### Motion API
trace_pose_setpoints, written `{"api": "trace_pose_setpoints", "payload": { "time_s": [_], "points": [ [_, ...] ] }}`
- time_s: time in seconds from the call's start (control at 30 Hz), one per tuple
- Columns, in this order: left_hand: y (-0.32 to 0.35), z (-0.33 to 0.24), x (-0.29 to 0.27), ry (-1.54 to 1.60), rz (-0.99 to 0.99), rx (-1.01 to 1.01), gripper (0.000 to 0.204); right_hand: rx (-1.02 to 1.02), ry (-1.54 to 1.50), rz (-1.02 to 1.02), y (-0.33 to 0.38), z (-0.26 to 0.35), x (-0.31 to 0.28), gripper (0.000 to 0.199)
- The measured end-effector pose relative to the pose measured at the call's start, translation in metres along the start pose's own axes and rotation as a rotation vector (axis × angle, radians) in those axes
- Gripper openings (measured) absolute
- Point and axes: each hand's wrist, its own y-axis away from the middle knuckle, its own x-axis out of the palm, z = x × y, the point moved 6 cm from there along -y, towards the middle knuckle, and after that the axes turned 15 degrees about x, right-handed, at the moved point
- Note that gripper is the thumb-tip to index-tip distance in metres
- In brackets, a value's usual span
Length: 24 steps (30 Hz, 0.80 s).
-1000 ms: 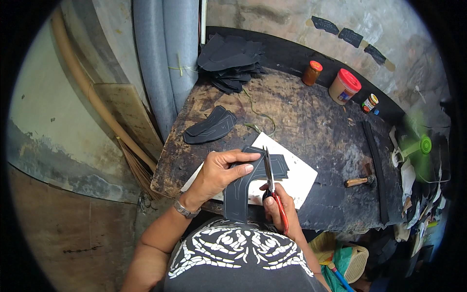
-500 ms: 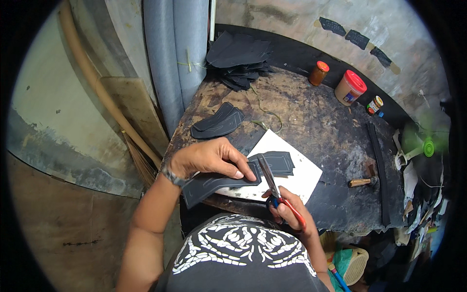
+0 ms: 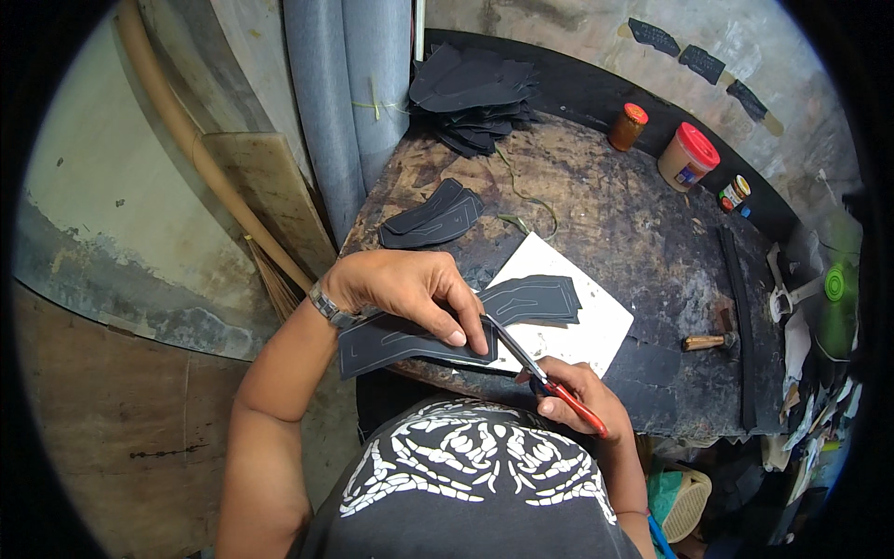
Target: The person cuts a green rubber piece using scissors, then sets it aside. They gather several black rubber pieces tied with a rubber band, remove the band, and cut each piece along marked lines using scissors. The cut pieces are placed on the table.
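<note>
While the left hand pins a dark cut piece at the bench edge, fingers clamped on it so it stays flat, the right hand grips red-handled scissors, fingers closed through the loops, blades at the piece's end. More cut pieces lie on a white board just beside, near for reaching.

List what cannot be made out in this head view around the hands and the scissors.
- Right hand: palm and fingertips hidden, wrapped around the red scissors handles.
- Scissor blade tips: covered by the left hand fingers and the black sheet.
- Sheet's underside and near edge: hidden by the hand.
- Right-edge clutter near the hammer: bent and too small.
</note>
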Motion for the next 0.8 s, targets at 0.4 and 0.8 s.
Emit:
{"api": "trace_pose_setpoints", "payload": {
  "time_s": [0.4,0.8],
  "points": [
    [0.014,0.015,-0.032,0.201,-0.731,0.150,0.061,0.116,-0.300,-0.152,0.000,-0.012,-0.005,0.042],
    [0.044,0.026,-0.032,0.234,-1.183,0.343,0.023,-0.004,-0.579,-0.002,-0.008,-0.013,0.015,0.081]
  ]
}}
